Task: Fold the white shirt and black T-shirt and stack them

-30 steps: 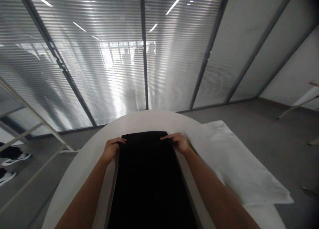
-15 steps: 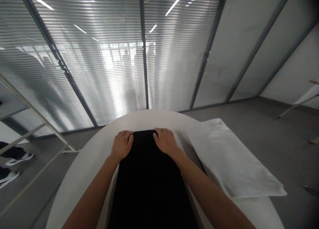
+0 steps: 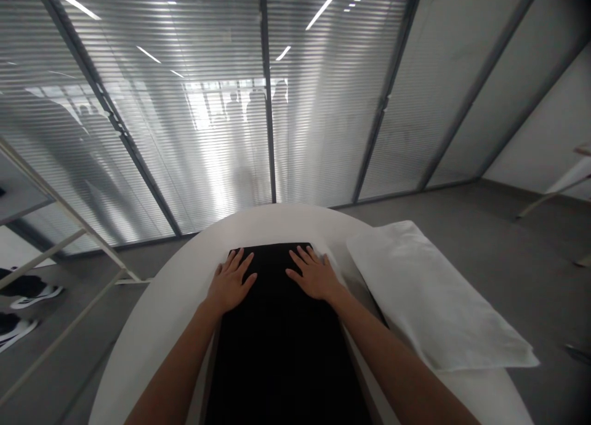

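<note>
A long black cloth (image 3: 277, 345) lies flat along the middle of a round white table (image 3: 170, 302), running from the far side toward me. My left hand (image 3: 231, 283) rests palm down on its far left part, fingers spread. On the far right part lies my right hand (image 3: 315, 275), also flat with the fingers apart. Neither hand grips the fabric.
A white pillow (image 3: 434, 302) lies on the table's right side, reaching past the edge. Glass walls with blinds (image 3: 231, 105) stand behind the table. A white metal frame (image 3: 60, 240) and shoes (image 3: 23, 292) are at the left on the grey floor.
My hands let go of the cloth's far corners and moved inward. They now lie flat with fingers spread and have slid slightly toward me.
</note>
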The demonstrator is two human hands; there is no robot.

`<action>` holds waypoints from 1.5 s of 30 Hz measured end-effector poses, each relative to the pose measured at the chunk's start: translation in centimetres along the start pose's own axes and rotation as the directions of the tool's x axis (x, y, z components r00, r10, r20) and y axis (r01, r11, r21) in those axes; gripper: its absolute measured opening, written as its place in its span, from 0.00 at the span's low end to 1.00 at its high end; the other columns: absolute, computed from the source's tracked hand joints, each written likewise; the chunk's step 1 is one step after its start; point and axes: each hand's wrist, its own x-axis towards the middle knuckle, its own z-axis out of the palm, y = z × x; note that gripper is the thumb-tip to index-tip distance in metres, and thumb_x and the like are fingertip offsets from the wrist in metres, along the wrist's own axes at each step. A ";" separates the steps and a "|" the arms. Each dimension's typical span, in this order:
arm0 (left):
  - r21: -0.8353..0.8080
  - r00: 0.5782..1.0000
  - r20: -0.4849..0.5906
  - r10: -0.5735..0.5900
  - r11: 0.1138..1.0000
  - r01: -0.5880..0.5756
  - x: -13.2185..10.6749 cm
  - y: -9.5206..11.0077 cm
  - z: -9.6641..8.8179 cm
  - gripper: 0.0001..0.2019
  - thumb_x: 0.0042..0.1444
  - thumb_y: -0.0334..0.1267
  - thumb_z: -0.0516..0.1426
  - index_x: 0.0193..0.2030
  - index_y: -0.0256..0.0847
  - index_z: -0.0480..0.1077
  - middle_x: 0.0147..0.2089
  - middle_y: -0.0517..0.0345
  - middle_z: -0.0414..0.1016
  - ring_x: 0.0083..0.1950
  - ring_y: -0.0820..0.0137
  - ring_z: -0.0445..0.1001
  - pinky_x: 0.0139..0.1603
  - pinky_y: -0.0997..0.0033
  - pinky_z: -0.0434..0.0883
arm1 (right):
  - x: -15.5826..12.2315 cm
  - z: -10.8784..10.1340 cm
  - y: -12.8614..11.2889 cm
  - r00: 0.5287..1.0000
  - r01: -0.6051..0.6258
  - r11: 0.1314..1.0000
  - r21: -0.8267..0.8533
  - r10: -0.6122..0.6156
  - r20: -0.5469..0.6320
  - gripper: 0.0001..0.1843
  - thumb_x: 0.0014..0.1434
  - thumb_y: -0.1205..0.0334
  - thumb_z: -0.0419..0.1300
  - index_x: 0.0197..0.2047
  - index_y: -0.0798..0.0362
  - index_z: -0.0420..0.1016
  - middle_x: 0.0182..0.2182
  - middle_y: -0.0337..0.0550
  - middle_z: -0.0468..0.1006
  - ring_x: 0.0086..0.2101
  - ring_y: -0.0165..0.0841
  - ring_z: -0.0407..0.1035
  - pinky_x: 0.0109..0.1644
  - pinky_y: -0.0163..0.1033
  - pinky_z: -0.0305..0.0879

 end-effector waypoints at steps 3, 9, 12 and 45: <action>0.004 0.998 0.058 -0.014 1.000 0.014 -0.3 0.5 -0.8 0.34 0.62 0.58 0.47 0.73 0.53 0.48 0.76 0.51 0.38 0.75 0.48 0.38 0.66 0.32 0.46 | 0.0 -0.5 0.9 0.998 -0.056 0.998 -0.010 0.056 0.019 0.42 0.62 0.30 0.40 0.73 0.42 0.46 0.72 0.44 0.45 0.69 0.55 0.36 0.66 0.68 0.35; 0.048 0.999 0.038 -0.038 0.998 0.036 0.2 1.4 -3.9 0.26 0.56 0.46 0.56 0.62 0.48 0.68 0.66 0.44 0.66 0.66 0.44 0.61 0.64 0.31 0.47 | -0.1 -2.6 0.5 0.983 -0.173 0.977 -0.127 0.163 -0.085 0.29 0.61 0.49 0.53 0.63 0.48 0.67 0.63 0.55 0.64 0.62 0.59 0.53 0.61 0.69 0.44; 0.059 0.988 -0.149 -0.052 0.996 0.061 1.0 2.0 -4.0 0.19 0.62 0.41 0.48 0.55 0.41 0.73 0.54 0.43 0.76 0.58 0.51 0.70 0.64 0.45 0.56 | -0.1 -3.0 -0.4 0.955 -0.212 0.969 -0.124 0.179 -0.235 0.23 0.60 0.58 0.52 0.58 0.53 0.71 0.56 0.59 0.71 0.58 0.53 0.60 0.60 0.62 0.51; -0.882 0.786 0.258 -0.562 0.195 0.429 2.6 -1.6 -5.4 0.13 0.50 0.41 0.60 0.41 0.41 0.65 0.43 0.50 0.66 0.43 0.61 0.69 0.31 0.52 0.79 | 2.8 -3.4 1.8 0.867 -0.248 0.323 0.913 0.495 0.060 0.23 0.46 0.57 0.61 0.48 0.45 0.68 0.49 0.51 0.70 0.47 0.44 0.65 0.28 0.40 0.74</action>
